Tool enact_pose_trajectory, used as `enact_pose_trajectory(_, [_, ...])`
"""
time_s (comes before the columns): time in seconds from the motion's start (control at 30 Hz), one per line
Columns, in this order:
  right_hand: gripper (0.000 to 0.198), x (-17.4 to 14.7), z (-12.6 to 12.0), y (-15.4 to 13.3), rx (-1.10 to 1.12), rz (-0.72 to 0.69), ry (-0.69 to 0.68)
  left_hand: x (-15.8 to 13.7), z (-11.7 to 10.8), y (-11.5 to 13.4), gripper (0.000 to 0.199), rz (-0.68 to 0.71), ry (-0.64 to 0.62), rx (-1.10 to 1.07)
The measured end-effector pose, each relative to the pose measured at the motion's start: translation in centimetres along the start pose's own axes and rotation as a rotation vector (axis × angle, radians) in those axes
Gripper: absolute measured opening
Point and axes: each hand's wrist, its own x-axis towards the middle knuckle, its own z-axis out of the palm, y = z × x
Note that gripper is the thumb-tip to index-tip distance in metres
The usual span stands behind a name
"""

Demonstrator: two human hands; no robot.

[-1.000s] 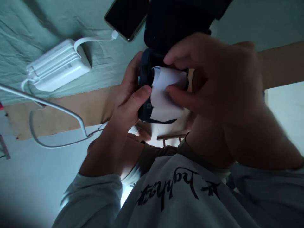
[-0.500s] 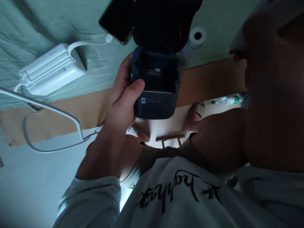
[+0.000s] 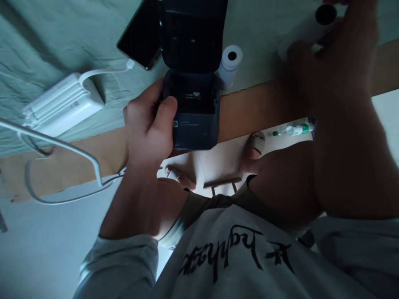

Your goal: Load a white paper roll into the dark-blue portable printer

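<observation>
My left hand (image 3: 151, 120) is closed around a dark portable label printer (image 3: 196, 131), thumb on its front edge. The printer's lid (image 3: 193, 37) stands open, and the compartment inside shows a small white label but no roll. At the upper right, my right hand (image 3: 339, 62) is closed on a white paper roll (image 3: 304, 31) with a dark hollow core; shadow hides part of the fingers. Another white paper roll (image 3: 229, 68) stands on the green cloth just right of the printer.
A phone (image 3: 140, 37) lies behind the printer, joined by a white cable (image 3: 106, 71) to a white power bank (image 3: 67, 104) on the left. The wooden table edge (image 3: 249, 110) runs below the cloth (image 3: 258, 25). On the floor are a bottle (image 3: 296, 129) and a small wooden stool (image 3: 222, 182).
My left hand and the printer have shifted a little left. My right hand has moved farther up and right, and the roll in it now shows clearly. The standing roll is less covered by the lid.
</observation>
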Motion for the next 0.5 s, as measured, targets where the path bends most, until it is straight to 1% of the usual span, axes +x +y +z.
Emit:
enact_pose_trajectory(0.07, [0.054, 0.2, 0.1, 0.3, -0.006, 0.014, -0.002, 0.2, -0.2, -0.6, 0.013, 0.174, 0.069, 0.331])
enact_pose_trajectory(0.1, [0.054, 0.3, 0.1, 0.4, -0.009, 0.021, -0.006, 0.3, -0.4, -0.9, 0.014, 0.252, 0.094, 0.46])
enact_pose_trajectory(0.13, [0.053, 0.3, 0.1, 0.4, -0.012, 0.03, -0.013, 0.4, -0.7, -1.0, 0.018, 0.297, 0.101, 0.541])
enact_pose_trajectory(0.17, [0.054, 0.4, 0.0, 0.5, -0.018, 0.039, -0.018, 0.6, -1.0, -1.0, 0.023, 0.313, 0.091, 0.601])
enact_pose_trajectory(0.23, [0.056, 0.3, -0.1, 0.4, -0.039, 0.046, -0.024, 1.1, -1.9, -0.3, 0.032, 0.304, 0.051, 0.68])
enact_pose_trajectory(0.27, [0.057, 0.2, -0.2, 0.4, -0.047, 0.039, -0.028, 1.5, -2.4, 0.3, 0.033, 0.305, 0.045, 0.716])
enact_pose_trajectory(0.3, [0.056, 0.1, -0.3, 0.2, -0.05, 0.026, -0.038, 2.0, -2.8, 0.9, 0.033, 0.321, 0.063, 0.743])
enact_pose_trajectory(0.37, [0.052, -0.1, -0.6, -0.1, -0.045, -0.007, -0.062, 3.5, -3.3, 2.0, 0.043, 0.341, 0.154, 0.967])
enact_pose_trajectory(0.4, [0.05, -0.2, -0.7, -0.3, -0.035, -0.021, -0.074, 4.3, -3.3, 2.3, 0.055, 0.297, 0.168, 1.071])
enact_pose_trajectory(0.43, [0.049, -0.3, -0.8, -0.5, -0.023, -0.032, -0.084, 5.2, -3.3, 2.4, 0.066, 0.213, 0.158, 1.145])
enact_pose_trajectory(0.47, [0.048, -0.4, -0.9, -0.7, -0.016, -0.034, -0.09, 6.1, -3.1, 2.3, 0.073, 0.135, 0.138, 1.167])
enact_pose_trajectory(0.5, [0.049, -0.4, -0.9, -0.8, -0.013, -0.03, -0.093, 6.9, -2.8, 2.1, 0.079, 0.085, 0.107, 1.176])
